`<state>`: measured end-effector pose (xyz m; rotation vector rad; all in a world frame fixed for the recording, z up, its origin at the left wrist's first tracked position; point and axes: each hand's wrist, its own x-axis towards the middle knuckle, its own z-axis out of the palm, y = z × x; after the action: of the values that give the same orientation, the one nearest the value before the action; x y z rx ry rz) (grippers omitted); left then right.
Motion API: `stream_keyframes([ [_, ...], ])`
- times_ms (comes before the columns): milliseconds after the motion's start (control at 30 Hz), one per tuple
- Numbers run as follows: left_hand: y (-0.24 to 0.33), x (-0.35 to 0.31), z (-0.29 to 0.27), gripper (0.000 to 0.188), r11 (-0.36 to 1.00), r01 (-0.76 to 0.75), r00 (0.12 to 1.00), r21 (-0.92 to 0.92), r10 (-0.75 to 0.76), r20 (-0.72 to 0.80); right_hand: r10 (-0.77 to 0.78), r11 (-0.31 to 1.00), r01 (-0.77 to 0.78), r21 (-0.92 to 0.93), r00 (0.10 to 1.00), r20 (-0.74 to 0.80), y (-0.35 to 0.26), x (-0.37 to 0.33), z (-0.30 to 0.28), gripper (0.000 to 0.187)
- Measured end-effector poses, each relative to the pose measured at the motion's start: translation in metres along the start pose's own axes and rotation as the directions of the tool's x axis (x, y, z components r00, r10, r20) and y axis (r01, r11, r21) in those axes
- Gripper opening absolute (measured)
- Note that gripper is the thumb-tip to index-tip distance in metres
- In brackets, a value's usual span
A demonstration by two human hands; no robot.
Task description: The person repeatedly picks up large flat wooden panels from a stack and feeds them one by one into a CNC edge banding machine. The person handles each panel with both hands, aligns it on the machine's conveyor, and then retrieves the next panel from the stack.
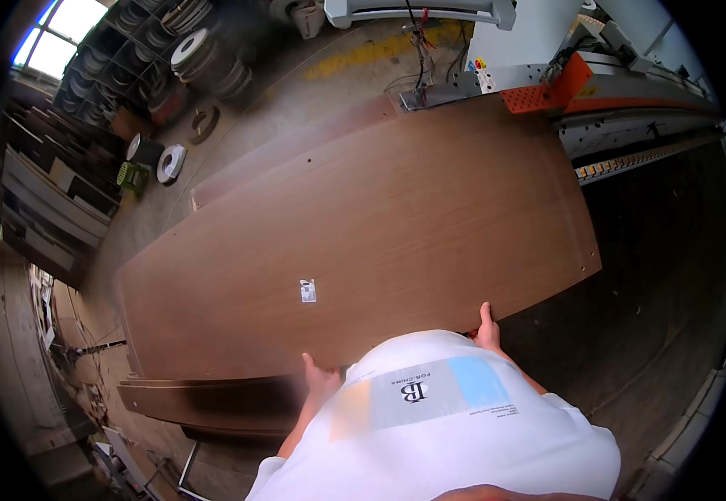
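A large brown wood-grain panel [396, 217] spans the middle of the view, with a small white label [308, 290] on its face and small holes near its right end. My left hand [321, 378] grips its near edge, thumb on top and fingers hidden beneath. Further right, my right hand [486, 329] holds the same edge with its thumb up on the surface. The panel's near edge is close against my white shirt [463, 434]. Below its left end lie more brown panels [212, 401].
An edge-banding machine with an orange perforated guard [546, 88] stands at the far right, by the panel's far corner. Rolls of edge band [192, 50] fill a rack at the far left. A green crate [132, 177] and white roll [171, 164] sit on the floor. Boards [54, 192] lean at left.
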<state>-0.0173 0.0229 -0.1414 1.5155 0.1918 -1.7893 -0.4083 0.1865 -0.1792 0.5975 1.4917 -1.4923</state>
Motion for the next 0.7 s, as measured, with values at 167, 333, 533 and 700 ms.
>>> stream_keyframes([
  [167,-0.019,-0.012,0.014,0.054,1.000,0.029,0.998,-0.001,-0.029,-0.051,-0.039,0.999,0.039,-0.006,0.999,-0.010,-0.016,0.009,-0.017,0.065],
  [333,-0.053,-0.017,0.036,0.053,0.996,0.089,0.995,-0.012,-0.088,0.041,-0.028,1.000,0.028,0.007,0.999,-0.032,-0.052,0.026,-0.044,0.066],
  [533,-0.102,-0.028,0.076,0.050,0.998,0.030,0.999,-0.051,-0.033,-0.042,-0.049,0.998,0.048,0.046,0.998,0.032,-0.109,0.025,-0.062,0.061],
  [700,-0.139,-0.042,0.110,0.043,0.992,0.069,0.998,-0.104,-0.069,0.004,-0.096,0.995,0.101,0.023,0.982,-0.166,-0.139,0.024,-0.068,0.061],
])
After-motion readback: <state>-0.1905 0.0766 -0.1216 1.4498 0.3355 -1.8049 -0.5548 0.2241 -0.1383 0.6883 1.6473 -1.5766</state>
